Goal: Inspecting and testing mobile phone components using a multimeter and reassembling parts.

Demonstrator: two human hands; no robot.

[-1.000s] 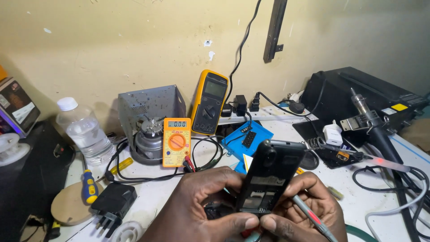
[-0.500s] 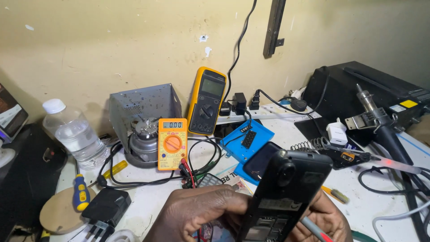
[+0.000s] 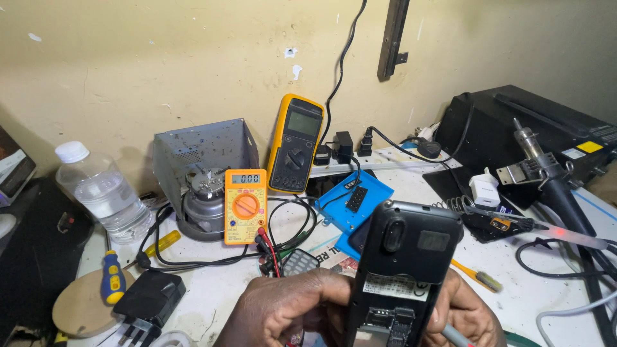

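Black phone point(image 3: 405, 270) back-open, gripped by left hand point(image 3: 289, 315) and right hand point(image 3: 466, 315), lower end cut off

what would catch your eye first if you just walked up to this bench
First, the black phone with its back cover off, held upright at bottom centre between the left hand and the right hand. Next, the two meters behind it: a small orange multimeter with red and black leads, and a taller yellow multimeter propped against the wall. A clear water bottle stands at the left.
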